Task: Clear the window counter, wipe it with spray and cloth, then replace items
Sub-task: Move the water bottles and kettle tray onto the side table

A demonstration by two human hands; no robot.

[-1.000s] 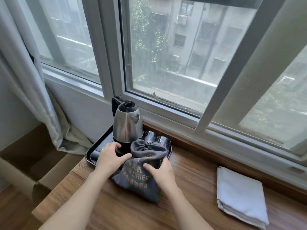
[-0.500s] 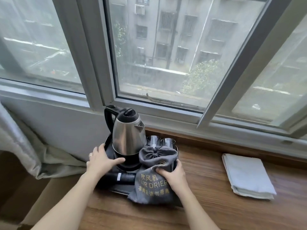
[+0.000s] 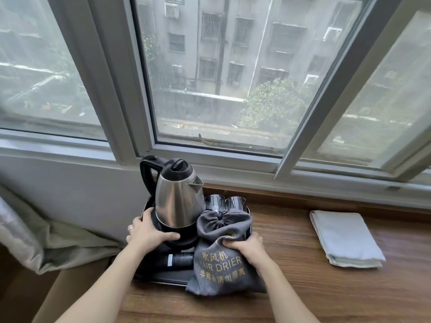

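The black tray (image 3: 163, 277) at the counter's (image 3: 303, 287) left end is gripped by both hands: left hand (image 3: 149, 234) curled beside the kettle (image 3: 177, 201), right hand (image 3: 245, 247) clutching the grey bag (image 3: 219, 269). A folded cloth (image 3: 345, 238) lies well right of the tray.

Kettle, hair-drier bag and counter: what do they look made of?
Kettle: likely stainless steel, shiny and reflective, with black, probably plastic handle and lid. Hair-drier bag: soft grey woven fabric, matte, gathered at a drawstring, printed in gold. Counter: brown wood grain, smooth; solid or laminate unclear.
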